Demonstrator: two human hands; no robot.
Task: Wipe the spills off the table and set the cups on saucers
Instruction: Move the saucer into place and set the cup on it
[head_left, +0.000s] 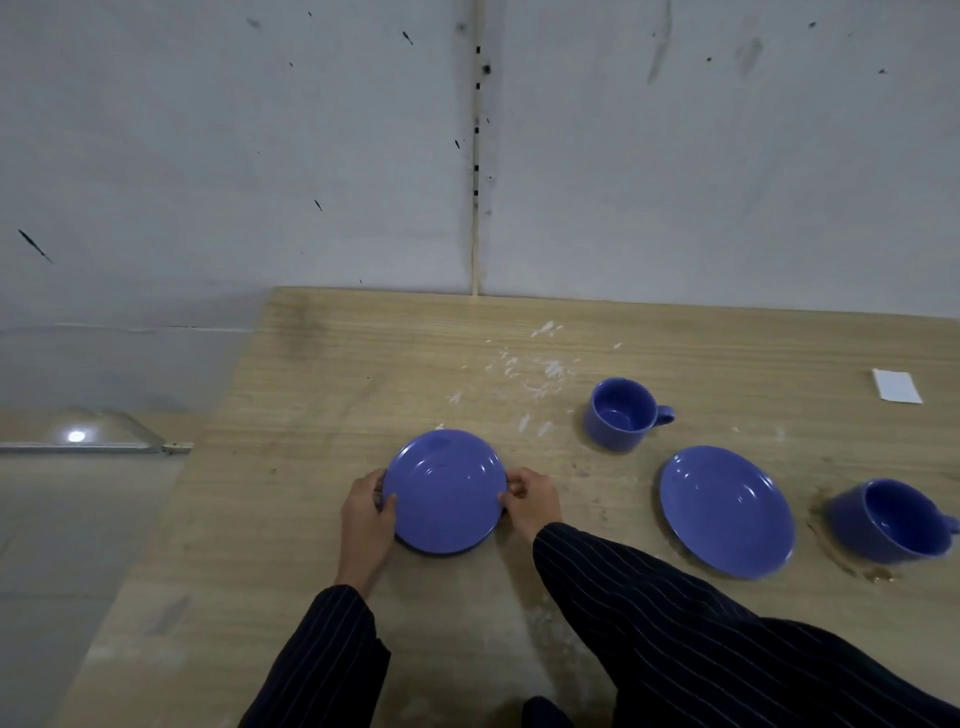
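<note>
Table (363, 597): a wide wood-grain top stood against a pale wall; white streaks (540, 371) lay smeared near its far middle, and a brownish wet patch (852, 564) ringed the near right cup. Neither spill looked wiped.
Near saucer (445, 491): blue, flat on the table in front of the person, gripped at opposite edges.
Right saucer (727, 512): blue, bare, well apart from the near one, lying between the two cups.
Near right cup (891, 519): blue, upright on the table beside the right saucer, standing in the brown patch, not on any saucer.
Far cup (623, 413): blue, upright, handle to the right, on bare table just right of the white streaks.
Left hand (366, 512): fingers curled narrowly on the near saucer's left rim.
Right hand (530, 496): fingertips pinched on the saucer's right rim.
White card (896, 385): lay far right, apart from everything.
Risk, smearing: sliding the saucer forward would likely drag it into the white streaks and dirty its underside.
Risk, sleeve: the right striped sleeve (675, 623) lay low over the table and could sweep into residue.
Risk, cup: lifting the wet cup onto a saucer might carry the brown liquid along.
Writing: none readable; the card looked blank, and the crockery bore no visible mark.
</note>
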